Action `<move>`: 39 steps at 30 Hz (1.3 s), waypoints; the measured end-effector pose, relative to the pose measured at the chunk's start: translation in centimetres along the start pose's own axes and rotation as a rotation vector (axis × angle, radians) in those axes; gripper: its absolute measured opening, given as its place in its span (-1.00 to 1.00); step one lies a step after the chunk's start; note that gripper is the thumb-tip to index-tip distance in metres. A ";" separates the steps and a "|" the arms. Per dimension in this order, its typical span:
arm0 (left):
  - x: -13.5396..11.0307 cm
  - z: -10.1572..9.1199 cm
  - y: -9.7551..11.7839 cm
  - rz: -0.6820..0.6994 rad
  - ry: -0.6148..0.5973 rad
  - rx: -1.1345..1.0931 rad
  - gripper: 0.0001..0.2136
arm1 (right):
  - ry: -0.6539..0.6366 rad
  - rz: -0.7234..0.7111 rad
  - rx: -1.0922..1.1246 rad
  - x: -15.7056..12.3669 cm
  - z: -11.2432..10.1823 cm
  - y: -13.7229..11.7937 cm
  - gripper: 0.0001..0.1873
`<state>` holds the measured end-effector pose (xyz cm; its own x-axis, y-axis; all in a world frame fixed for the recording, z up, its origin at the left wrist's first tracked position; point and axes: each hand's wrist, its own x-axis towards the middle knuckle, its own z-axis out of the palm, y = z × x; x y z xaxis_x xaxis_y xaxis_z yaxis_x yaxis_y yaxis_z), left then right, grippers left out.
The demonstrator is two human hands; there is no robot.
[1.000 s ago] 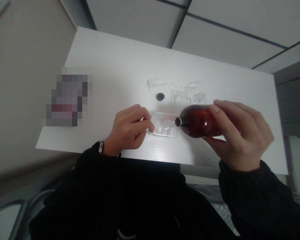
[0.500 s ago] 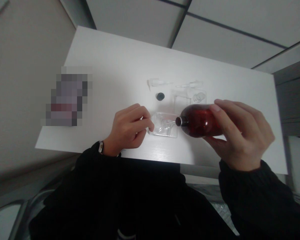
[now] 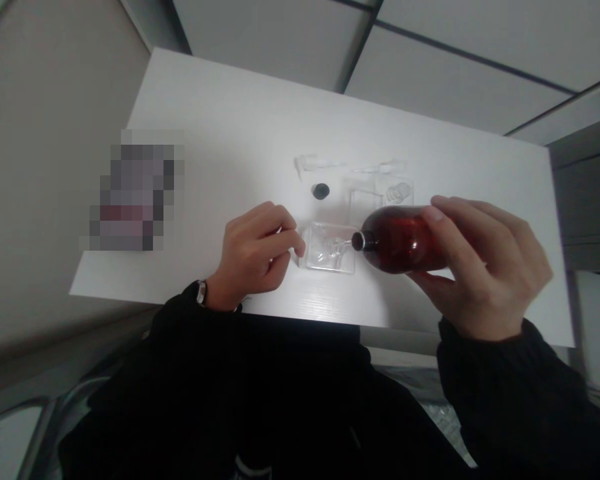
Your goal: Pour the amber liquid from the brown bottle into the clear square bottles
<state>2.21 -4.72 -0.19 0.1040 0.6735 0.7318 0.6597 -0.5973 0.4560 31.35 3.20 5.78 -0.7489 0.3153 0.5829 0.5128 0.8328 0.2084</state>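
Observation:
My right hand [image 3: 495,267] is wrapped round a dark amber bottle [image 3: 405,240], tipped on its side with its uncapped mouth pointing left. From the mouth a clear stream runs into a shallow clear plastic box [image 3: 330,260], where liquid ripples. At the box's left edge is my left hand [image 3: 260,247], fingers curled in; whether the fingertips touch the box or pinch something small is hidden. A black cap [image 3: 321,191] lies on the table beyond the box.
Two clear, slender plastic pieces, the left one [image 3: 323,163] and the right one [image 3: 383,167], lie farther back. Another clear square tray [image 3: 365,193] and some clear round discs [image 3: 399,193] sit behind the bottle. A blurred-out object [image 3: 133,193] is at the white table's [image 3: 220,113] left edge.
My left hand has drawn back slightly to the left, uncovering more of the box's edge. The bottle stays tipped in my right hand, and the stream continues.

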 end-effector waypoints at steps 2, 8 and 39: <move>0.0 0.0 0.0 0.000 0.003 -0.005 -0.70 | 0.019 -0.006 -0.001 0.0 0.0 0.0 -0.19; 0.1 -0.1 0.2 -0.009 -0.008 -0.010 -0.70 | -0.043 0.015 -0.013 0.2 -0.2 -0.2 -0.08; 0.1 -0.2 0.1 -0.030 -0.022 0.013 -0.71 | 0.028 0.010 -0.011 0.1 0.3 0.1 -0.14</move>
<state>2.20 -4.79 0.04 0.1001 0.7006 0.7065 0.6723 -0.5711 0.4711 31.14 3.45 5.61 -0.7317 0.3101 0.6070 0.5249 0.8245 0.2115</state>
